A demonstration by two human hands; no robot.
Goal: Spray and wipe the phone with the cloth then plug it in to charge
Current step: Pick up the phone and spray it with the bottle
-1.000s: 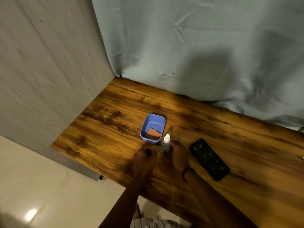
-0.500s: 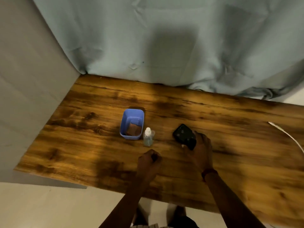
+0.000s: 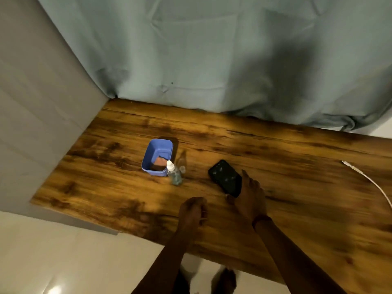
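Blue tub, black phone, white cable, brown wood-grain table, grey-green curtain

On the wooden plank tabletop I count one black rectangular phone, its near end under the fingers of my right hand. Left of that grip stands one small clear spray bottle with a white nozzle, with one small clear cap just beside it. Further left sits one blue plastic rectangular tub holding one reddish-brown folded cloth. Right of the grip, well apart, lies one white charging cable. I have two hands in view; my left hand is curled.
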